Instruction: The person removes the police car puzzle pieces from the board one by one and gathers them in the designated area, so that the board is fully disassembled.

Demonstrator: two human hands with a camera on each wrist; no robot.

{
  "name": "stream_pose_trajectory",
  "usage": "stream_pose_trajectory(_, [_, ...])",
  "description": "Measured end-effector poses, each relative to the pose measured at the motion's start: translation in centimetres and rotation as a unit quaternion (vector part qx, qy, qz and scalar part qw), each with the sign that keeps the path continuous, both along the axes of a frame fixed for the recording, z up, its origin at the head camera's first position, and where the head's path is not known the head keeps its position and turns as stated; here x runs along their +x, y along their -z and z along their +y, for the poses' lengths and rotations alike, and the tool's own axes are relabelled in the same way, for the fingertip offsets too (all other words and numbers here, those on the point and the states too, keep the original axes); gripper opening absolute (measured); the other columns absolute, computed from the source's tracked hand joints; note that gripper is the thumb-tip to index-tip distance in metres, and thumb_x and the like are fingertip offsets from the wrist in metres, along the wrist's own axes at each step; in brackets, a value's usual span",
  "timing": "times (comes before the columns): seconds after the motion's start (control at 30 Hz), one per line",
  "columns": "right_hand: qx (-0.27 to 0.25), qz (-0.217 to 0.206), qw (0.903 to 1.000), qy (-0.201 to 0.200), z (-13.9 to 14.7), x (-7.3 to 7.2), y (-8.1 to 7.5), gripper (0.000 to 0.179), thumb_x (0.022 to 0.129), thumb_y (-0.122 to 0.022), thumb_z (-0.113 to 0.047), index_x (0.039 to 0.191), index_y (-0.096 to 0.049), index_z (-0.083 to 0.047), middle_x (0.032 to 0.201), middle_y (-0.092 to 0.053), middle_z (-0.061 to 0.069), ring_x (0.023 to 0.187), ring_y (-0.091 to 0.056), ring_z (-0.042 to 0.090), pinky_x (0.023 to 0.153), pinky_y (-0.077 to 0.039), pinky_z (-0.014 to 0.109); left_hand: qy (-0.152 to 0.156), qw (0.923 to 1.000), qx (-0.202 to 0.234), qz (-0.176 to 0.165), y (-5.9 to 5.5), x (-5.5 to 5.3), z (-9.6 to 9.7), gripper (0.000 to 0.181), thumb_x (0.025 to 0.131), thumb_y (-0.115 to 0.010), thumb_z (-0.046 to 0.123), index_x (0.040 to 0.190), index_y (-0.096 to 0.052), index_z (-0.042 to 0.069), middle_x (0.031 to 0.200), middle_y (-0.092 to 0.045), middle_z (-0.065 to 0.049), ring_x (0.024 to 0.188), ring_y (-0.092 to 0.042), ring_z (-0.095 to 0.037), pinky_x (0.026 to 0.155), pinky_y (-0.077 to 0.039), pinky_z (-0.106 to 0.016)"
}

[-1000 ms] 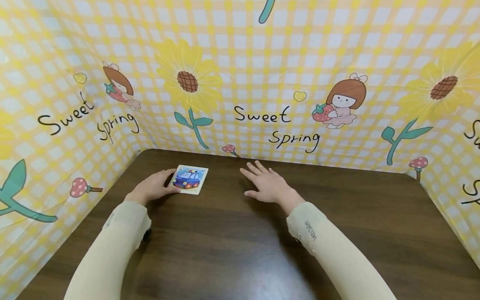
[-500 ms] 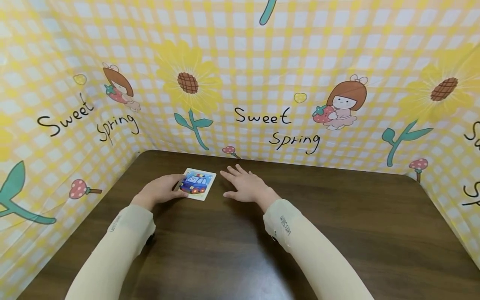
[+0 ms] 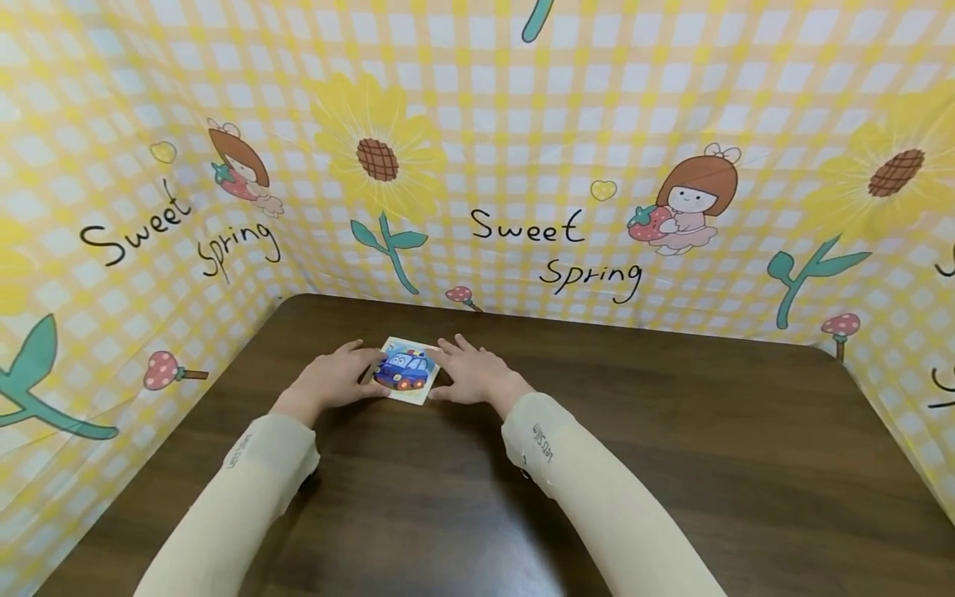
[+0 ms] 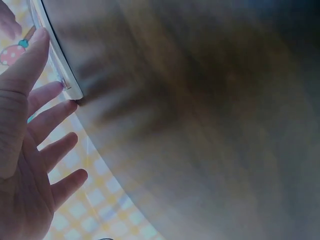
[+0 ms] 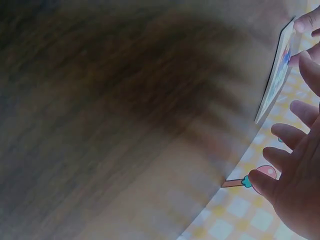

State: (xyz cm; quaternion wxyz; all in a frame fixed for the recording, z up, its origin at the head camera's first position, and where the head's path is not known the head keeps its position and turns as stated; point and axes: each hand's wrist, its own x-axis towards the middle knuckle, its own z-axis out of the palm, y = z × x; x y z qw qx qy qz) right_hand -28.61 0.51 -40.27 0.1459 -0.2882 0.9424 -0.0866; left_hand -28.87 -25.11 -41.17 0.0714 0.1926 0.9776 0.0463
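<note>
Left side: a pale sleeve (image 3: 224,497) leads to the left hand (image 3: 336,380), which pinches the left part of a square picture tile (image 3: 406,373) between thumb and forefinger. Its other fingers are extended and spread, as the left wrist view confirms.

Centre: the tile, printed with a blue cartoon car, is at the far part of the brown table (image 3: 425,506), left of the middle and between both hands. Whether it lies fully flat cannot be determined.

Right side: the right hand (image 3: 473,373) is spread, fingers loosely extended, grasping nothing. Its forefinger and thumb are at the tile's right edge; contact cannot be confirmed. A second pale sleeve (image 3: 597,489) extends behind it.
</note>
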Motion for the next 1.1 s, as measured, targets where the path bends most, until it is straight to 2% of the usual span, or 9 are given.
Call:
stream_pose_trajectory(0.2, [0.025,-0.013,0.9995,0.011,0.1,0.1,0.6,0.074,0.097,-0.052,-0.056,0.159,-0.022,-0.031,0.169,-0.013,0.001,0.156,-0.005,0.029,0.123,-0.018,0.055,0.019,0.9997,-0.007,0.01,0.0,0.3,0.9,0.071,0.087,-0.068,0.056,0.142,-0.055,0.013,0.148,-0.054,-0.011,0.147,-0.028,-0.045,0.103,-0.037,-0.071])
stream_pose_trajectory(0.57, [0.027,-0.017,0.9994,0.012,1.2,0.2,1.4,0.073,0.096,-0.053,-0.057,0.159,-0.025,-0.031,0.169,-0.011,0.0,0.156,-0.004,0.03,0.123,-0.019,0.055,0.028,0.9995,0.001,-0.014,-0.1,1.1,1.9,0.072,0.088,-0.066,0.057,0.143,-0.054,0.012,0.148,-0.053,-0.011,0.148,-0.026,-0.044,0.105,-0.035,-0.07])
stream_pose_trajectory(0.83, [0.01,-0.022,0.9997,0.006,2.7,0.5,1.4,0.072,0.095,-0.056,-0.056,0.158,-0.027,-0.033,0.169,-0.012,0.0,0.156,-0.006,0.03,0.121,-0.02,0.058,0.06,0.998,0.013,-0.018,-0.9,1.8,3.0,0.059,0.092,-0.069,0.041,0.138,-0.058,0.005,0.142,-0.057,-0.019,0.135,-0.048,-0.04,0.107,-0.042,-0.058])
stream_pose_trajectory(1.1, [-0.015,-0.024,0.9996,-0.007,4.0,0.7,1.3,0.073,0.094,-0.059,-0.055,0.157,-0.031,-0.031,0.168,-0.015,0.001,0.156,-0.009,0.029,0.12,-0.021,0.06,0.073,0.9972,0.011,-0.006,-1.2,2.2,3.8,0.053,0.09,-0.072,0.038,0.132,-0.063,0.007,0.138,-0.058,-0.019,0.132,-0.05,-0.039,0.105,-0.044,-0.057])
